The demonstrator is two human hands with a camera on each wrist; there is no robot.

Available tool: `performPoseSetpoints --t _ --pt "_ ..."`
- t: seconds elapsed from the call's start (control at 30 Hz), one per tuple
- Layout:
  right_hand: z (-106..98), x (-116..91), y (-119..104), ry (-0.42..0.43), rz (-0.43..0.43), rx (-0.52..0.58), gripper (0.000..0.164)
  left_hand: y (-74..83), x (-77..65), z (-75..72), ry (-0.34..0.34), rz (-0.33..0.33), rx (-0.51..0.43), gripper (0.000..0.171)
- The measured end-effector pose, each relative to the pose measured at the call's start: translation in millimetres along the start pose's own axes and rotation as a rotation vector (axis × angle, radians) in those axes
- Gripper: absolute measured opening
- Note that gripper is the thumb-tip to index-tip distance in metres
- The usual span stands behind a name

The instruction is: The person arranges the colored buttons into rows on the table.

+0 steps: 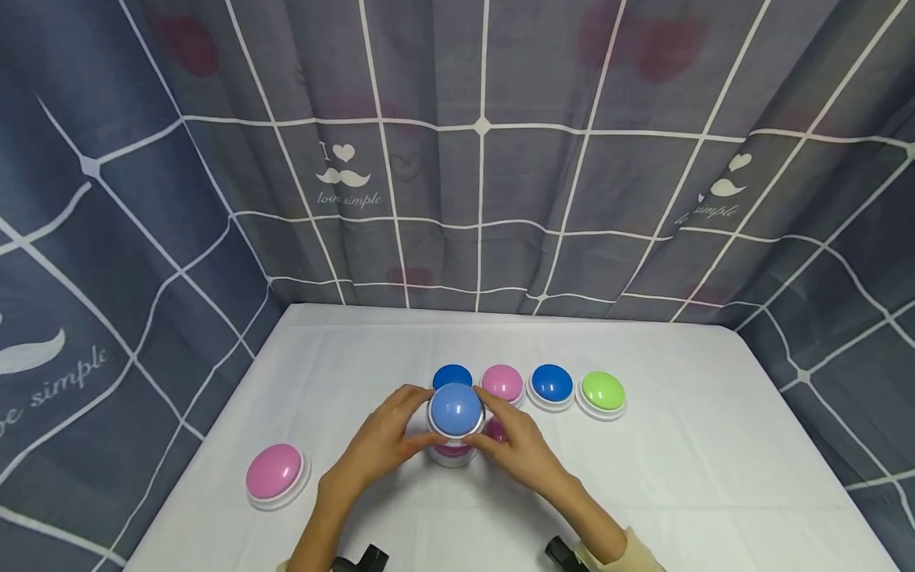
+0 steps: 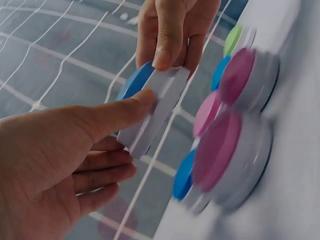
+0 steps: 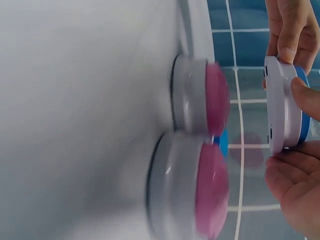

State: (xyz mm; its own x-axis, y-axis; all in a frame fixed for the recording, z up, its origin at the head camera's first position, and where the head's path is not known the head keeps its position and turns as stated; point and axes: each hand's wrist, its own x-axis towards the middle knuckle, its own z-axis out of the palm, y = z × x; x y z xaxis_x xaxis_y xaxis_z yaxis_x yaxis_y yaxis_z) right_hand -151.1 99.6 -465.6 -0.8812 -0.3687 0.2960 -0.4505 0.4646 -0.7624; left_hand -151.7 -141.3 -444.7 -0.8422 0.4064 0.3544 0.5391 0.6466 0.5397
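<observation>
Both of my hands hold one blue push button (image 1: 455, 410) with a white round base, lifted above the table. My left hand (image 1: 382, 437) pinches its left side between thumb and fingers. On the opposite side my right hand (image 1: 520, 446) grips the rim the same way. In the right wrist view the flat white underside of the held button (image 3: 285, 105) faces the table, well off the surface. Below it stand two pink buttons side by side, the left one (image 2: 217, 150) partly hidden by the held button in the head view, the right one (image 2: 237, 77) by my right hand.
Behind stands a row: a blue button (image 1: 452, 375), a pink button (image 1: 503, 381), another blue button (image 1: 551, 384) and a green button (image 1: 603, 392). A separate pink button (image 1: 275, 473) sits at the left of the white table (image 1: 715, 445). Grey checked curtains (image 1: 429, 175) surround the table.
</observation>
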Motion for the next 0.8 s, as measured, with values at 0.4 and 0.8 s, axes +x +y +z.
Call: performPoseSetpoints --t 0.4,0.8 --pt "-38.3 -44.4 37.6 0.152 -0.064 -0.122 0.072 33.7 25.4 47.8 -0.070 0.136 0.084 0.059" --pt "-60.8 -93.5 51.6 0.272 0.000 -0.206 0.076 62.3 39.3 86.8 -0.141 0.214 0.094 0.054"
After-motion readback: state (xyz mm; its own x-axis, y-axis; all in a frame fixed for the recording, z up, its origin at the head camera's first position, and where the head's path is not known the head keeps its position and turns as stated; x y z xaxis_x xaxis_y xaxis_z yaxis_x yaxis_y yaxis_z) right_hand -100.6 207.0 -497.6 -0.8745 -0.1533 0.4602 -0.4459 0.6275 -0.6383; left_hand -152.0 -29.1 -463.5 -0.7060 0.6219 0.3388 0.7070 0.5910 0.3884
